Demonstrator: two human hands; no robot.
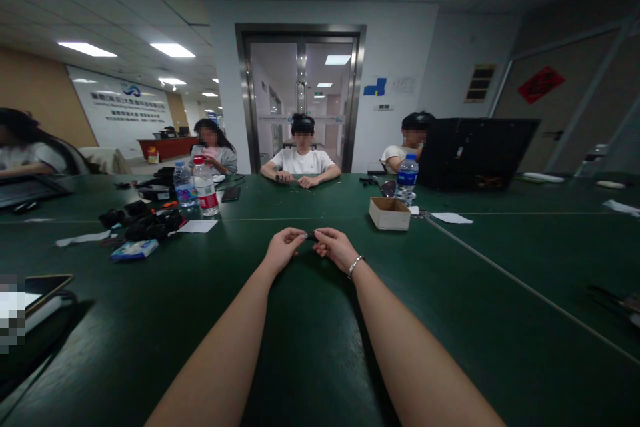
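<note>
The small dark piece [311, 236] is sitting between both hands over the green table [150, 320]! The left hand's [285, 249] fingertips are pinching one end; the right hand's [339, 249], below a silver bracelet [355, 267], are clamping the other. Beyond, rightward, a small box [389, 219] is standing near a blue-labelled bottle [407, 179].

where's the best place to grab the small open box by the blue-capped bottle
Probably the near wall of the box, pinched at its upper edge by a hand coming from the wearer's side. The top is open, so fingers could go inside with the thumb outside, and the blue-capped bottle stands close behind.
</note>
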